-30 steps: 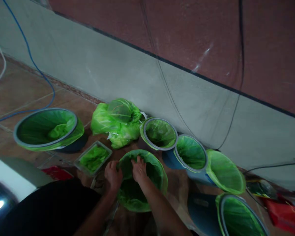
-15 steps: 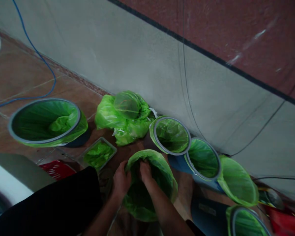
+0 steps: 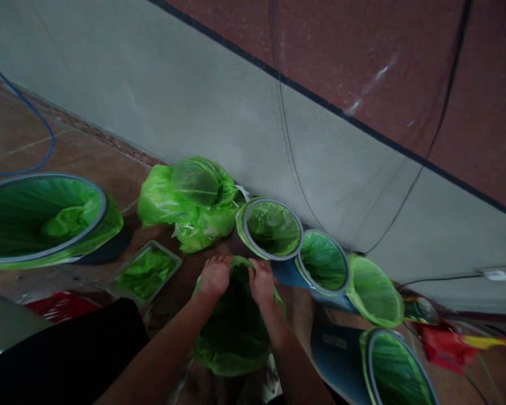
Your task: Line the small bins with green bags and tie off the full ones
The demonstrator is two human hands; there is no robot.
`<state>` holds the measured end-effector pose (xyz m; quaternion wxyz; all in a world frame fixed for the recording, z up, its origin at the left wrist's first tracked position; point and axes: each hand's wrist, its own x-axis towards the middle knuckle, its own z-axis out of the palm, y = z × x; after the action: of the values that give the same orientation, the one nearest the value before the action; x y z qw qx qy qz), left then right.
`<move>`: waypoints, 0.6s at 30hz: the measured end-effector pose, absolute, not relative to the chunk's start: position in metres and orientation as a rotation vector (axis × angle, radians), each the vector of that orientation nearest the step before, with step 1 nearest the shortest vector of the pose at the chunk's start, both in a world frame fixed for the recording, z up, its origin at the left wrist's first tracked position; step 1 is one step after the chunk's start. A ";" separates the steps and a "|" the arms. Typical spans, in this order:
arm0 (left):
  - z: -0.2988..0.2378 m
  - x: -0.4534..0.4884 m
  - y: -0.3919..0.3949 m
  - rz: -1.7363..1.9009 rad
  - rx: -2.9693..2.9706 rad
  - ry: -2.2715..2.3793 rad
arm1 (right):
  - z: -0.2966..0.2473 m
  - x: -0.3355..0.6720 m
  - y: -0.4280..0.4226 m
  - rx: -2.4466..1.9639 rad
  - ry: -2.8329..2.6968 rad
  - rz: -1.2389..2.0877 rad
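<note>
Directly below me stands a bin lined with a green trash bag [image 3: 234, 360]; the bin's own wall is mostly hidden by the bag. On the far side of its rim, my left hand [image 3: 215, 277] has its fingers curled over the edge of the bag. A short way to the right along that rim, my right hand [image 3: 261, 281] grips the bag too, fingers bent over it. Between the hands a bit of the bag's folded edge shows. Past my left hand lies a clear tray [image 3: 175, 263] of folded green bags [image 3: 147, 274].
Lined bins with grey rings stand around: a large bin [image 3: 103, 197] at left and several along the wall, among them a near blue bin [image 3: 335, 357]. Stuffed green bags [image 3: 202, 197] lean by the wall. A blue cable [image 3: 46, 126] and a red object [image 3: 444, 346] lie on the floor.
My right hand has come up from inside the bag to its far rim. My left hand has moved along the rim beside it. The view has shifted to the right.
</note>
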<state>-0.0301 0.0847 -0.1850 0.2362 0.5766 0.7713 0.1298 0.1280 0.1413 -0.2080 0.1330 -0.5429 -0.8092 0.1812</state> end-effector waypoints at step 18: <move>-0.186 -0.065 0.017 0.340 1.039 2.290 | -0.188 0.170 0.136 -1.934 -2.294 0.595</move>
<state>-0.0649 0.0166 -0.1861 0.2975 0.3910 0.8616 0.1278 0.1701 0.1357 -0.1885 0.0415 -0.6316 -0.7494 0.1944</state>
